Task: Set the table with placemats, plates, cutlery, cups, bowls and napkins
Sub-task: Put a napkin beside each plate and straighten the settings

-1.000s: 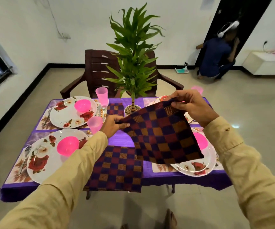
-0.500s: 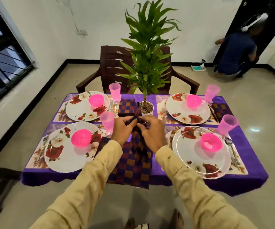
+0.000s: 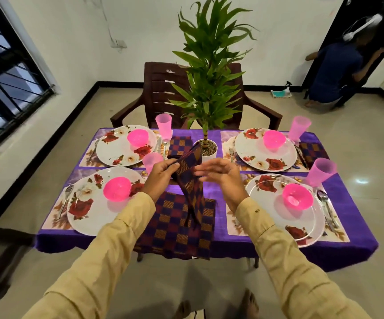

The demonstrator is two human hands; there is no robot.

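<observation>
Head view down onto a rectangular table (image 3: pixel 347 252) draped in purple cloth with a soft sheen. Above its middle, lifted clear of the cloth: a woven napkin (image 3: pixel 190 178), checked in dark blue, maroon and ochre, folded into a long narrow strip, upper corner pointing toward the far edge, lower end hanging loose with a dark frayed fringe. Pinched near its top between thumb and curled fingers of the left hand (image 3: pixel 162 178). Right hand (image 3: pixel 223 178) just beside the strip, fingers loose and apart, gripping nothing; tips blurred, so contact with the fabric impossible to tell.

Directly beneath, a second napkin (image 3: pixel 175 229) of the same weave, spread flat and square, draped over the near edge. By the far edge, a third napkin (image 3: pixel 179 146) folded small, next to a round white pot (image 3: pixel 209 149) topped with pebbles and a tall leafy plant (image 3: pixel 209 77). Near the far right corner, a fourth napkin (image 3: pixel 313 153).

Toward each corner the same set: a glossy round white plate (image 3: pixel 87 224) printed with red roses, on a rectangular floral placemat (image 3: pixel 52 217), carrying a translucent pink plastic bowl (image 3: pixel 117 192), with a frosted pink tumbler (image 3: pixel 321 172) alongside. Metal fork (image 3: pixel 66 196) left of the near left plate; shiny spoon (image 3: pixel 323 199) right of the near right one. Behind the far edge, a brown slatted plastic chair (image 3: pixel 161 88).
</observation>
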